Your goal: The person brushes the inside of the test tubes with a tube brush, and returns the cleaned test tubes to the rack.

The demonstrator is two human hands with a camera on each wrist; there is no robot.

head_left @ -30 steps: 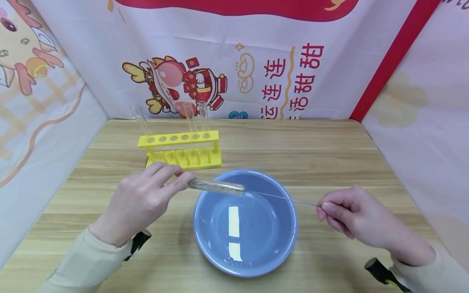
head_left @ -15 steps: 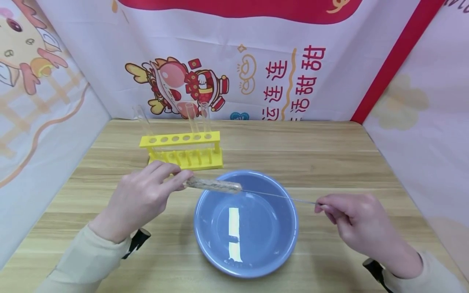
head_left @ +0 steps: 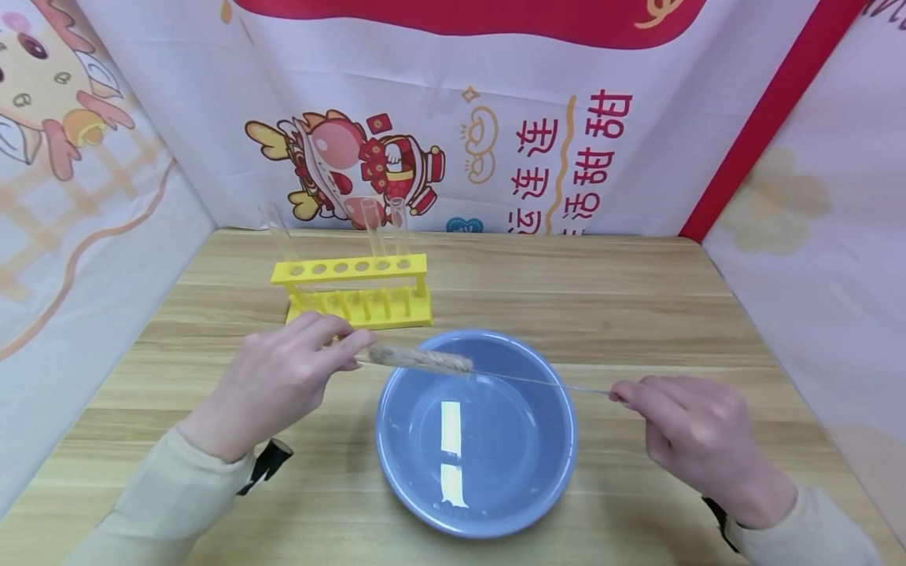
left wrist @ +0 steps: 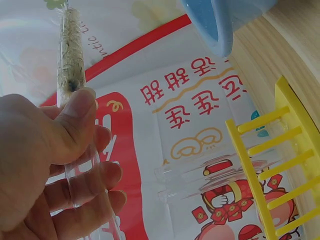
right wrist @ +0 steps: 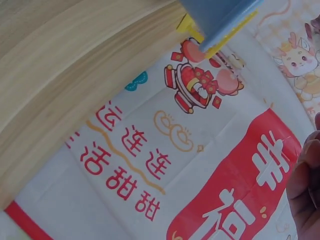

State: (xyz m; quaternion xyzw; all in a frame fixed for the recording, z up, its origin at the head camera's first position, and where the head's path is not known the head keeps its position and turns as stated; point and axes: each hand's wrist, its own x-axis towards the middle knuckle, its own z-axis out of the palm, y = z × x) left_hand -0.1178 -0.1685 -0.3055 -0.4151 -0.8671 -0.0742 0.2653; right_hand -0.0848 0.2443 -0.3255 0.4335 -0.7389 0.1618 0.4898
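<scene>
My left hand [head_left: 283,377] grips a clear glass test tube [left wrist: 64,92], held nearly level over the far left part of a blue basin [head_left: 488,503]. Inside the tube's mouth end sit the pale bristles of a test tube brush [head_left: 425,360]. In the left wrist view the bristles fill the glass just beyond the thumb, and fingers curl round the lower tube. The brush's thin twisted wire runs right across the basin to my right hand [head_left: 697,424], which pinches its end. Only the edge of the right hand shows in the right wrist view.
Behind the basin, to the left, a yellow test tube rack [head_left: 350,271] holds three clear test tubes standing in it, one leaning left. The wooden table [head_left: 580,299] ends at a printed cloth backdrop [head_left: 552,63], with cloth walls at both sides.
My right hand has rolled over so its back now faces up, still pinching the wire. The bristles have turned and shifted slightly inside the tube. My left hand stays almost in place.
</scene>
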